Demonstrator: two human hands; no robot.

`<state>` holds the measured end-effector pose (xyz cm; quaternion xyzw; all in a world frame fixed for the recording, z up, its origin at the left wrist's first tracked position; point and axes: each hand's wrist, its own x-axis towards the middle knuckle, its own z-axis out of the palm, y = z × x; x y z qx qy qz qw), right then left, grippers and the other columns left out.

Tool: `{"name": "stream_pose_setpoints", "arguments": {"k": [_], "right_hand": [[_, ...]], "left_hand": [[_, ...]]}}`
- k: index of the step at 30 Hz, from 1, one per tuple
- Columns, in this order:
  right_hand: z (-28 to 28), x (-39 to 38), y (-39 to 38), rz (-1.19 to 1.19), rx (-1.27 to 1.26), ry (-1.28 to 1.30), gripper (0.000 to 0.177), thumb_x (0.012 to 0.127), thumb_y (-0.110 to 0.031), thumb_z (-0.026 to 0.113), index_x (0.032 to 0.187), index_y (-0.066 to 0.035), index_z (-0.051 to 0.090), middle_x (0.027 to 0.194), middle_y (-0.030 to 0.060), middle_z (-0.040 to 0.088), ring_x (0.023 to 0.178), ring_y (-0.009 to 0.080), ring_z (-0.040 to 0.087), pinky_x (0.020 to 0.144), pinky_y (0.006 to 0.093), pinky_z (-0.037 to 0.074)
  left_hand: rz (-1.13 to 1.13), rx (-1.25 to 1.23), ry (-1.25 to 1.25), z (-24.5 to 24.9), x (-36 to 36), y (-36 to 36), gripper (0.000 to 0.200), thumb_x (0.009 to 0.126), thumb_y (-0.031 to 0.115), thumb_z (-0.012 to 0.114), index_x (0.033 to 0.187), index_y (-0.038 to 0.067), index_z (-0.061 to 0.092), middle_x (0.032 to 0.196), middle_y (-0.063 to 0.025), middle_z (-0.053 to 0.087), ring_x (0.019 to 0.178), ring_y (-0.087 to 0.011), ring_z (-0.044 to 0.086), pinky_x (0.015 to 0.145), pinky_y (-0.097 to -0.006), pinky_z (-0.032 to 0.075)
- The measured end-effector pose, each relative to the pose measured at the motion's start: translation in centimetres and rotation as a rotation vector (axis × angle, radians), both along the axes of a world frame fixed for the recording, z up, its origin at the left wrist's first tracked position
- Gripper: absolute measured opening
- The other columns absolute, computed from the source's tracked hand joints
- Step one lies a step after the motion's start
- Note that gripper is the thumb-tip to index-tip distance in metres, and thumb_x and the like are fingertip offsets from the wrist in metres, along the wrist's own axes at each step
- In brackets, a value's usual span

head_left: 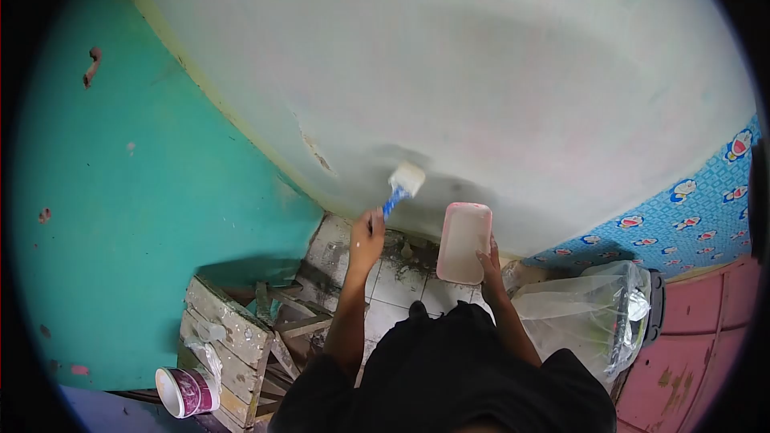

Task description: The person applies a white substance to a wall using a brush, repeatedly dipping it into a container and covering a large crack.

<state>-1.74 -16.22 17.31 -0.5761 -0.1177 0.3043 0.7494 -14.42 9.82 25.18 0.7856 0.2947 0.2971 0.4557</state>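
The left hand (pixel 369 231) is curled closed around a blue-handled paintbrush (pixel 401 190), which extends up and rightward from the fist before the white wall (pixel 449 72); contact is unclear. Farther right, a pink-rimmed tray (pixel 443 242) sits gripped along its right edge by the right hand (pixel 490 266).

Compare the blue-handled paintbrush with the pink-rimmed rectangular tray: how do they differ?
The blue-handled paintbrush has a narrow handle and broad whitish head; the pink-rimmed rectangular tray is an open container. The left hand grips the brush, while the right hand holds the tray by its side. The tray looks larger than the brush. Both show whitish surfaces.
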Motion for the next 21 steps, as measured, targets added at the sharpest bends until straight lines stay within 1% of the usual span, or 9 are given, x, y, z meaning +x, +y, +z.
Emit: {"name": "stream_pose_setpoints", "arguments": {"k": [2,5,8,11,13,14,17,18,21], "right_hand": [[0.7,0.5,-1.3,-0.002,-0.007,-0.008,0.071,0.095,-0.027,0.053,0.155,-0.009,0.019,0.152,0.0149,0.031,0.138,0.0269,0.033,0.113,0.0388,0.029],[1.0,1.8,-3.0,-0.004,0.002,0.006,0.07,0.095,-0.027,0.052,0.155,-0.009,0.02,0.153,0.015,0.03,0.139,0.0269,0.032,0.113,0.0386,0.028],[1.0,2.9,-5.0,-0.026,-0.033,0.026,0.07,0.095,-0.025,0.052,0.155,-0.009,0.02,0.153,0.0148,0.03,0.139,0.0269,0.032,0.113,0.0387,0.029],[0.4,3.9,-6.9,-0.05,-0.053,0.051,0.069,0.095,-0.022,0.052,0.155,-0.01,0.02,0.153,0.0149,0.03,0.138,0.0267,0.033,0.112,0.0389,0.03],[-0.8,4.7,-8.2,-0.053,-0.048,0.033,0.069,0.096,-0.019,0.051,0.156,-0.012,0.018,0.153,0.0155,0.031,0.138,0.0262,0.034,0.113,0.0388,0.029],[-1.5,5.0,-8.7,-0.075,-0.042,0.021,0.068,0.096,-0.019,0.051,0.156,-0.011,0.019,0.153,0.0153,0.03,0.139,0.0263,0.033,0.113,0.0394,0.028],[-2.7,5.7,-10.0,-0.1,-0.049,0.014,0.066,0.095,-0.021,0.052,0.153,-0.008,0.022,0.145,0.0148,0.037,0.131,0.0268,0.042,0.107,0.0403,0.038],[-3.3,6.1,-10.3,-0.114,-0.058,-0.026,0.066,0.095,-0.022,0.052,0.152,-0.008,0.022,0.143,0.0147,0.039,0.128,0.0264,0.045,0.104,0.0407,0.041],[-2.9,6.4,-9.9,-0.132,0.011,-0.033,0.066,0.095,-0.022,0.052,0.152,-0.008,0.023,0.142,0.0148,0.04,0.128,0.0263,0.045,0.105,0.0405,0.041]], "left_hand": [[0.069,0.01,-0.17,1.4,3.7,0.4,0.035,0.103,0.027,0.05,0.082,-0.001,0.054,0.062,-0.0015,0.044,0.058,-0.0092,0.04,0.053,-0.0296,0.035],[0.137,-0.042,-0.334,3.7,8.1,0.6,0.032,0.104,0.026,0.048,0.089,-0.002,0.053,0.064,-0.0027,0.045,0.059,-0.0096,0.04,0.053,-0.0291,0.035],[0.115,-0.05,-0.376,1.8,11.0,1.5,0.028,0.104,0.024,0.047,0.094,-0.001,0.053,0.066,-0.0034,0.046,0.059,-0.0107,0.042,0.053,-0.029,0.037],[0.128,0.063,-0.34,-5.6,12.9,1.9,0.026,0.104,0.022,0.046,0.095,0.0,0.053,0.065,-0.0058,0.046,0.058,-0.0143,0.045,0.054,-0.0308,0.04],[0.162,0.123,-0.263,-10.8,12.7,1.4,0.023,0.104,0.02,0.045,0.095,0.0,0.053,0.065,-0.0091,0.047,0.057,-0.019,0.047,0.056,-0.033,0.042],[0.163,0.099,-0.234,-13.2,12.5,1.2,0.023,0.104,0.02,0.045,0.096,0.0,0.053,0.065,-0.0104,0.047,0.058,-0.0208,0.048,0.056,-0.0341,0.042],[0.153,0.032,-0.12,-18.8,10.8,0.3,0.026,0.104,0.023,0.045,0.096,0.0,0.053,0.066,-0.0134,0.05,0.06,-0.0264,0.05,0.057,-0.0375,0.043],[0.158,0.062,-0.088,-20.8,10.1,0.3,0.027,0.103,0.024,0.046,0.095,-0.001,0.054,0.068,-0.0151,0.053,0.062,-0.0291,0.053,0.058,-0.0394,0.043],[0.218,0.069,0.06,-25.2,9.2,1.4,0.03,0.1,0.025,0.05,0.09,-0.002,0.059,0.07,-0.0185,0.058,0.065,-0.0349,0.058,0.06,-0.0434,0.044]]}}
